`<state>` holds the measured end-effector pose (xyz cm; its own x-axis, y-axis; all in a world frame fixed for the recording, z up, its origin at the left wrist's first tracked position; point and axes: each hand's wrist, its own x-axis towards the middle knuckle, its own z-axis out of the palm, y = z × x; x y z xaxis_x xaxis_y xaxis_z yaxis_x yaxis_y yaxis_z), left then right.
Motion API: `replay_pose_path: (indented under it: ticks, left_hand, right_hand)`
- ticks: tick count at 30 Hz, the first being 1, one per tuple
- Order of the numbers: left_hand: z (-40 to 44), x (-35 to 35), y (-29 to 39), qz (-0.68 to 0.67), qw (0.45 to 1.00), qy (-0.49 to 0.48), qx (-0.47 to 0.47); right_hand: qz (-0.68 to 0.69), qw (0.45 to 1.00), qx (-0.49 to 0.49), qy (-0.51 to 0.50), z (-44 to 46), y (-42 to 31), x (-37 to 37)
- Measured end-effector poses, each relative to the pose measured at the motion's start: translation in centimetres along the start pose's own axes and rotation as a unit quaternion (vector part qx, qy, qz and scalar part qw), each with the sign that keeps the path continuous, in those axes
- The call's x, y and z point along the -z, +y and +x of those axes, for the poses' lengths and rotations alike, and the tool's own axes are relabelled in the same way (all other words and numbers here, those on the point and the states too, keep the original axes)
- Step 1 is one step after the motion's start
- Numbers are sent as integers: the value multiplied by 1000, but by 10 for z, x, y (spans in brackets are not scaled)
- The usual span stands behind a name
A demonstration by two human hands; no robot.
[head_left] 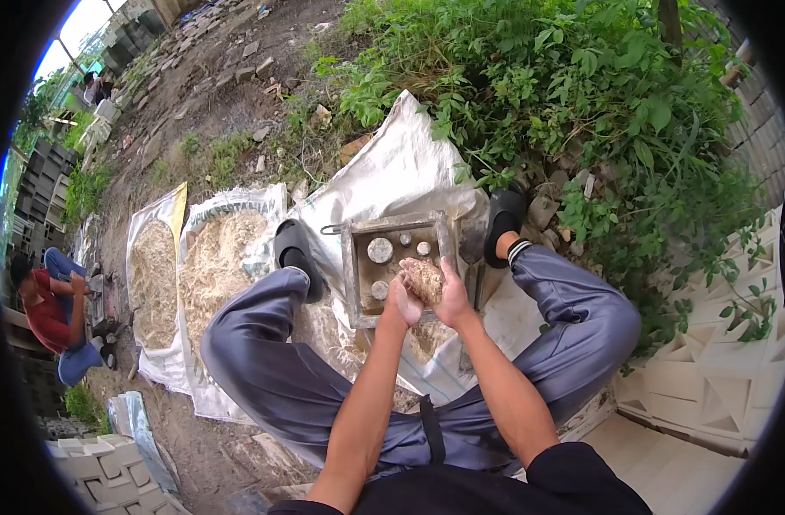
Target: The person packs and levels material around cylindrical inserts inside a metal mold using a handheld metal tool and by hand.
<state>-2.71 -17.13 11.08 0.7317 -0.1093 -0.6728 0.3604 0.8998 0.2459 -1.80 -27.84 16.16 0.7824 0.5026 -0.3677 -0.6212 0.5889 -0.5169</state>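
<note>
My left hand (403, 304) and my right hand (452, 300) are cupped together around a clump of tan, crumbly sawdust-like material (424, 279). Both hands are over the near part of a shallow rectangular wooden box frame (350, 273). Inside the box, round pale discs or plugs of differing size stand apart: a large one (380, 250), a smaller one (423, 248) and another near the left wall (380, 290). A bent handle (331, 229) sticks out at the box's upper left corner. My palms hide part of the box floor.
Beneath the box spreads a white woven sheet (384, 176), with my shoes on either side. Two open sacks of sawdust-like material (155, 266) lie to the left. A person in red (54, 313) sits farther left. Patterned pale blocks (718, 386) stand at right, below leafy plants (530, 94).
</note>
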Motion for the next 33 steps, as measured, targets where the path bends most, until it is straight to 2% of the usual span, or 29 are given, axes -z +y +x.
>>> replay_pose_path:
  ticks: [1,2,4,5,6,8,10,11,13,15,19,23,24,25,26,28,29,31,32,33]
  left_hand:
    - [1,-1,2,25,1000,1,16]
    - [1,-2,4,50,998,2,31]
    - [18,16,7,56,997,15,45]
    - [34,35,10,69,997,21,34]
    - [44,53,14,82,996,27,23]
    - [28,43,40,79,994,52,52]
    - [30,45,52,155,982,103,-14]
    - [31,47,57,158,982,105,-11]
    - [35,52,64,57,998,-13,7]
    - [35,38,70,102,994,5,28]
    - [24,4,76,232,968,40,86]
    - [24,9,82,264,961,47,73]
    - [36,34,89,445,893,56,22]
    - [36,36,90,529,847,57,-4]
    - [36,38,92,608,791,62,-30]
    - [14,12,87,705,684,136,-133]
    - [15,15,83,704,684,136,-131]
    - [13,25,76,642,716,123,-246]
    - [13,28,74,642,715,125,-247]
    - [11,28,72,628,732,138,-226]
  right_hand:
    - [-60,998,22,-19,0,2,-3]
    - [-57,998,20,-18,1,4,-6]
    - [-226,965,134,19,5,4,-14]
    - [-183,969,160,46,6,2,-16]
    - [-179,970,158,51,10,1,-8]
    - [-197,966,134,102,18,0,12]
    - [-157,970,117,142,18,0,24]
    - [-157,973,87,146,20,1,32]
    - [-153,975,56,151,21,3,36]
    - [-183,970,38,155,21,3,34]
    - [-169,975,45,134,21,-3,30]
    - [-230,948,93,198,26,-3,38]
    - [-240,937,109,228,26,-3,38]
    - [-241,937,108,228,25,-4,36]
    - [-293,921,125,223,24,-4,35]
    - [-396,880,156,212,21,-3,32]
    - [-396,880,155,213,20,-1,32]
    - [-633,728,206,163,22,6,31]
    - [-633,729,207,161,23,12,28]
    - [-689,667,248,137,24,20,29]
